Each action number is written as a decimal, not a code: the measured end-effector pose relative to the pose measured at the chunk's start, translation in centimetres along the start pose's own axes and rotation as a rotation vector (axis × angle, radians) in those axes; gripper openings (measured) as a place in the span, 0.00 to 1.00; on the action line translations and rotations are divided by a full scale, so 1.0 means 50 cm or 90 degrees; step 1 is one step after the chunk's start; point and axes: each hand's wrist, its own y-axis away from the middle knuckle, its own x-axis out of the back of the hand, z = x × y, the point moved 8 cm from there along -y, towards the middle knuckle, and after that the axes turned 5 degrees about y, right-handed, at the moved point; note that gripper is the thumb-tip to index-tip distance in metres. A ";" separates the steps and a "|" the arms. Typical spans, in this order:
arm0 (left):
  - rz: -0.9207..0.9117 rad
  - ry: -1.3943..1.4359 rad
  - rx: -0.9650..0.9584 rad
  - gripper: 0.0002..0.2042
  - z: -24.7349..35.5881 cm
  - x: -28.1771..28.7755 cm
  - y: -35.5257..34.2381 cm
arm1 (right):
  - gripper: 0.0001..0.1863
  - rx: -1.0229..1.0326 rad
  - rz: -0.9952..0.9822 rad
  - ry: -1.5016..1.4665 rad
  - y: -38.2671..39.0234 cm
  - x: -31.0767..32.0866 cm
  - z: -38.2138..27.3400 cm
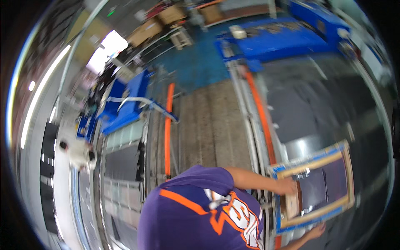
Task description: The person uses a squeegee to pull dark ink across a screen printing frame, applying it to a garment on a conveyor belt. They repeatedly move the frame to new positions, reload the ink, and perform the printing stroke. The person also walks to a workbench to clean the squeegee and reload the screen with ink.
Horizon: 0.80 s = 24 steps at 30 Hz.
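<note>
On the right side of the head view lies a screen printing frame [350, 177], its wooden rim edged with blue tape. Dark ink streaks and shiny patches show on its mesh [335, 177]. A squeegee with a pale wooden handle [293, 205] stands across the near end of the mesh. My left hand [286, 186] is closed over the upper end of that squeegee. Just outside the frame's lower edge is my right hand [317, 231]; blur hides whether its fingers touch the frame or hold anything.
The frame rests on a long dark printing table [300, 112] with an orange rail [260, 112] along its side. A blue machine [287, 39] stands at the table's far end. Leftward, past a walkway [210, 125], another table [121, 164] runs parallel. A person [77, 154] stands at far left.
</note>
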 end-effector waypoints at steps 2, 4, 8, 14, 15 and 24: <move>-0.121 -0.054 -0.018 0.20 -0.002 0.054 -0.012 | 0.21 0.283 0.187 0.106 -0.018 0.011 -0.058; -0.096 -0.041 0.030 0.21 -0.041 0.126 0.008 | 0.19 0.442 0.296 0.133 0.046 0.010 -0.243; -0.115 -0.056 0.087 0.22 -0.086 0.246 0.034 | 0.21 0.224 0.144 -0.029 0.058 -0.081 -0.292; -0.127 -0.045 0.123 0.19 -0.358 0.466 0.095 | 0.21 0.153 0.067 -0.187 0.146 -0.395 -0.471; -0.149 -0.044 0.114 0.18 -0.393 0.498 0.093 | 0.20 0.150 0.081 -0.199 0.165 -0.418 -0.493; -0.142 -0.047 0.074 0.17 -0.555 0.623 0.128 | 0.19 0.197 0.107 -0.131 0.235 -0.541 -0.642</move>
